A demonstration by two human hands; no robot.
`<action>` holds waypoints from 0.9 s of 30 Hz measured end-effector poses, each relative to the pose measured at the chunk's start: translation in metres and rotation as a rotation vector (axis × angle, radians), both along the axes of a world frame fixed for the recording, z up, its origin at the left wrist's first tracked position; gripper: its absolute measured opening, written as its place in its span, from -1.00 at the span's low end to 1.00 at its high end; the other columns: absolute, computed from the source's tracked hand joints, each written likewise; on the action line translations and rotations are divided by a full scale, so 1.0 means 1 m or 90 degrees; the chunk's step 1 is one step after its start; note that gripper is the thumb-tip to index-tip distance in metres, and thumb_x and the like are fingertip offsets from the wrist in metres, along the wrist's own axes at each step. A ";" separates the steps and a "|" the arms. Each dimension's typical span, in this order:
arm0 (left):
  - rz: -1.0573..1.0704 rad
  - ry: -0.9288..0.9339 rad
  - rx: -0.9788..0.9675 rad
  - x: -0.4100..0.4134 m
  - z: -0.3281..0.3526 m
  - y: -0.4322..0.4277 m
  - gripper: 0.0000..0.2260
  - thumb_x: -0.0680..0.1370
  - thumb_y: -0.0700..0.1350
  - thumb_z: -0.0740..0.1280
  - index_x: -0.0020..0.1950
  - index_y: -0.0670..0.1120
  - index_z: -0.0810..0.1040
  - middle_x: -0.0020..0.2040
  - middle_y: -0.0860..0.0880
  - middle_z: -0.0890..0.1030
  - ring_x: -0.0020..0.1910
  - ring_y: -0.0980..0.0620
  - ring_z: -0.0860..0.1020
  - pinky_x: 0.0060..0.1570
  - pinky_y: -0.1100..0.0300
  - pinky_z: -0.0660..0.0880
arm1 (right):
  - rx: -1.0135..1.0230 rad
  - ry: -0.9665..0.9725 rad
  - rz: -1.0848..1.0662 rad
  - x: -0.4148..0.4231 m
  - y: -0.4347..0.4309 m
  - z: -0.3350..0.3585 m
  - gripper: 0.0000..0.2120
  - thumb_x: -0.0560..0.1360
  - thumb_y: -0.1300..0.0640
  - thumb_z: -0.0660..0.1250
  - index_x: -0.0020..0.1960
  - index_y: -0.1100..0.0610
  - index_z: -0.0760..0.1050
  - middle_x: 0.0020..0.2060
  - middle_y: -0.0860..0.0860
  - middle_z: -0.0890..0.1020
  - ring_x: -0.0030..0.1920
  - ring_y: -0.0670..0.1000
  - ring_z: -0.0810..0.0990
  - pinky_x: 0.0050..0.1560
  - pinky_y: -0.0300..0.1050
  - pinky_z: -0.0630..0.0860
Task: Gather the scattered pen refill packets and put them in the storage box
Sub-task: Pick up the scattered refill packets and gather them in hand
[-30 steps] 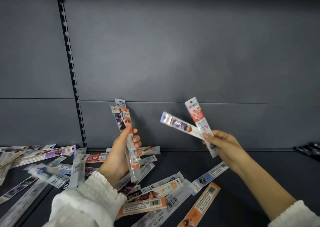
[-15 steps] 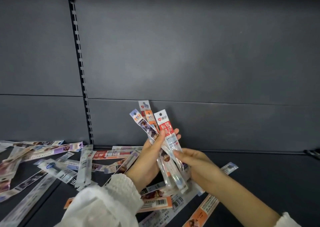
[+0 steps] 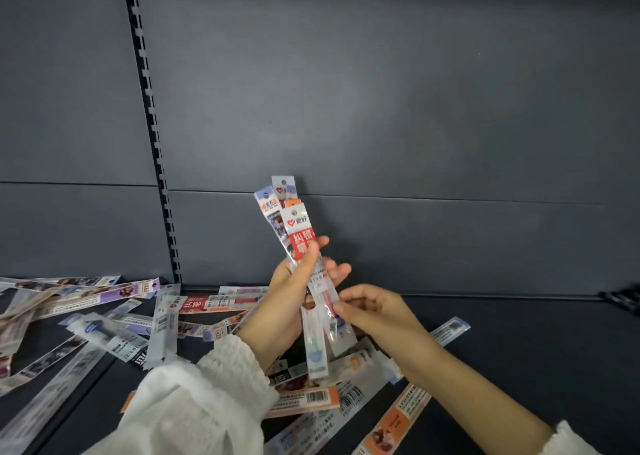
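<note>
White ruffled sleeves [image 3: 194,409] frame the bottom of the view as a person handles pen refill packets over a dark shelf. Nearest the camera, loose packets overlap on the shelf board [image 3: 536,357]. An orange-backed packet [image 3: 391,423] lies angled at lower right, and a barcoded packet [image 3: 304,401] with an orange end lies partly under the left wrist.

Above them, the left hand [image 3: 287,302] holds a bundle of refill packets [image 3: 300,236] upright and slightly fanned. Its thumb lies across the front of the red-and-white top packet and its fingers curl round from behind. The bundle's printed tops stand clear above the hand, and its clear lower ends hang below the palm. The right hand [image 3: 374,310] meets the bundle from the right, thumb and curled fingertips pinching its lower right edge just under the left hand's fingers. Both hands are raised off the shelf board, with the bundle between them.

Farther back and to the left, more packets lie scattered in a loose heap. Among them are a red-and-white packet [image 3: 207,304] lying flat near the rear edge and a purple packet [image 3: 104,295] farther left.

Behind everything stands a plain dark grey back panel [image 3: 381,108] with a horizontal seam. A black slotted upright [image 3: 152,135] runs from the top down to the shelf. Dark items [image 3: 623,302], too blurred to identify, sit at the far right edge.
</note>
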State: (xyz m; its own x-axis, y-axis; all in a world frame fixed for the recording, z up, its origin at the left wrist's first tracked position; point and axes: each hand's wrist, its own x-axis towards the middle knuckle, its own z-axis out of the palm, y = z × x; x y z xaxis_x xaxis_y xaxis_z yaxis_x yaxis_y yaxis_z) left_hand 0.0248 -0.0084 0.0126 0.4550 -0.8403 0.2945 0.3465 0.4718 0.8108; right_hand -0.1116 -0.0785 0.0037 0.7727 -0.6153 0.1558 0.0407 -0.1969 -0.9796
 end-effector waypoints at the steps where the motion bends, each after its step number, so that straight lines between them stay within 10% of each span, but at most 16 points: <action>1: 0.022 0.002 -0.008 0.000 0.004 -0.001 -0.65 0.47 0.06 0.30 0.18 -0.08 0.54 -0.32 -0.01 0.57 -0.23 0.02 0.65 0.03 0.03 0.59 | -0.011 -0.001 0.006 0.000 0.000 0.000 -0.85 0.47 0.21 0.42 0.02 0.22 0.62 -0.07 0.16 0.69 -0.11 -0.01 0.65 -0.09 -0.24 0.60; 6: 0.004 0.116 -0.028 0.003 0.018 -0.011 -0.68 0.41 0.14 0.31 0.01 -0.06 0.52 -0.52 0.06 0.34 -0.62 0.17 0.28 -0.62 0.33 0.28 | -0.132 0.066 0.117 -0.004 -0.003 0.010 -0.94 0.48 0.15 0.41 -0.10 0.12 0.65 -0.20 -0.01 0.68 -0.16 -0.12 0.62 -0.13 -0.33 0.52; 11: -0.210 0.158 -0.025 0.020 0.002 -0.002 -0.60 0.33 0.12 0.52 0.00 -0.10 0.57 -0.53 0.04 0.37 -0.64 0.18 0.29 -0.64 0.34 0.20 | -0.325 0.236 0.156 -0.032 -0.037 0.023 -0.71 0.44 0.02 0.45 0.16 -0.05 0.58 0.10 -0.16 0.62 0.11 -0.23 0.55 0.19 -0.16 0.50; 16: -0.215 0.171 -0.064 0.032 0.010 0.007 -0.62 0.33 0.12 0.51 0.00 -0.07 0.56 -0.54 0.07 0.35 -0.65 0.20 0.28 -0.66 0.36 0.20 | -0.512 0.467 0.314 -0.032 -0.024 0.010 -0.22 0.36 -0.12 0.49 0.47 -0.25 0.17 0.27 -0.37 0.20 0.29 -0.27 0.12 0.37 -0.21 0.07; 27: -0.119 0.149 -0.057 0.062 0.006 0.042 -0.64 0.36 0.14 0.48 0.01 -0.05 0.56 -0.51 0.08 0.34 -0.62 0.20 0.28 -0.59 0.35 0.16 | -0.446 0.406 0.141 -0.019 -0.040 -0.001 -0.71 0.37 -0.05 0.49 0.09 -0.15 0.60 -0.05 -0.22 0.50 0.06 -0.17 0.47 0.16 -0.14 0.45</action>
